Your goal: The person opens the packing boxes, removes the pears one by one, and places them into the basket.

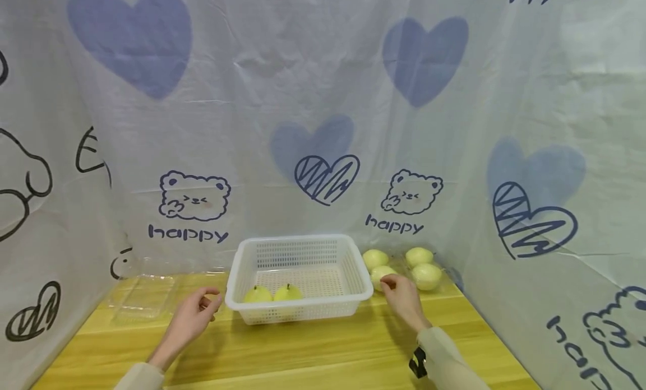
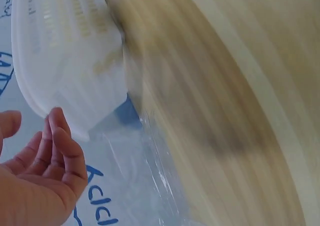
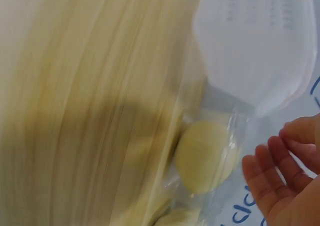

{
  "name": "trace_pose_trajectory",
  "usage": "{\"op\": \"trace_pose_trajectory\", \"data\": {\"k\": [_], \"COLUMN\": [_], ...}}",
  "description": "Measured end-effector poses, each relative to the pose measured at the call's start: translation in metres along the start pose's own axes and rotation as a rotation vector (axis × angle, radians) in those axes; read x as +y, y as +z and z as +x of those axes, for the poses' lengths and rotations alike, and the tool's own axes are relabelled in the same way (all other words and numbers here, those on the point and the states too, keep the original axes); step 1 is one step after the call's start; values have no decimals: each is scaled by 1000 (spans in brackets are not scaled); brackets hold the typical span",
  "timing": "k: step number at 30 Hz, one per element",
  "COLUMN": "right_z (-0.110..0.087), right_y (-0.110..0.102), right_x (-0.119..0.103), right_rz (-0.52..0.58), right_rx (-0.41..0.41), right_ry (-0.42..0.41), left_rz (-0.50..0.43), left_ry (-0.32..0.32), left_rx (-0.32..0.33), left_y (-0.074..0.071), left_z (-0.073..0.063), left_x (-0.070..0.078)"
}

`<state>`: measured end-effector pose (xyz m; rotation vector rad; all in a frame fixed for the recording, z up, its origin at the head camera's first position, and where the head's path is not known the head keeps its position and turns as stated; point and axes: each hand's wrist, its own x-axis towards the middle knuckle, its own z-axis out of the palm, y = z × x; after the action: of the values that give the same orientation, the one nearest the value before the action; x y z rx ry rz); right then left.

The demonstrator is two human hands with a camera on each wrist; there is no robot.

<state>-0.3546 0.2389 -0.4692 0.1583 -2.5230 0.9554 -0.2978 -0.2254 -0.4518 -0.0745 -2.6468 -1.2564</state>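
A white plastic basket (image 1: 328,303) stands on the table, with two yellow-green pears (image 1: 258,294) lying at its front left. Just left of the basket, my left hand (image 1: 194,314) hovers with loosely bent fingers and holds nothing. To the basket's right, several pale pears (image 1: 427,277) sit in a clear plastic tray. My right hand (image 1: 404,299) is at the front-left pear (image 1: 379,273), its fingers relaxed and partly covering it. In the right wrist view a gap shows between the fingers and the nearest pear (image 3: 206,156); nothing is gripped.
Another clear plastic tray (image 1: 146,295) lies on the left of the wood-grain table (image 1: 303,351), behind my left hand. A white cloth (image 1: 323,104) printed with hearts and bears hangs at the back and along both sides.
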Motion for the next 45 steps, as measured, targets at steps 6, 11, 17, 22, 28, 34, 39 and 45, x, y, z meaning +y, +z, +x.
{"op": "trace_pose_trajectory", "data": {"k": [6,11,17,22,28,34,39,45], "right_z": [10,20,27,33,35,37,35,29], "right_y": [4,12,18,20,21,20,15,5], "right_x": [9,7,6,3,4,4,4,5], "right_rz": [-123,-238,-399,-411,-433,-463,-472,-375], "right_rx": [-62,-71,-56,-90,-111,-141,-150,-115], "right_ry": [-79,-207,-278,-244,-197,-174,-196,-213], "left_rz": [4,19,26,53,166,217,232,224], "left_ry": [27,44,45,30,48,61,51,47], "left_rx": [-35,-36,-58,-35,4,3,-8,-27], "left_y": [12,16,20,22,23,22,21,21], "left_z": [1,4,7,12,17,18,17,18], "left_x": [4,8,12,10,11,13,12,17]}}
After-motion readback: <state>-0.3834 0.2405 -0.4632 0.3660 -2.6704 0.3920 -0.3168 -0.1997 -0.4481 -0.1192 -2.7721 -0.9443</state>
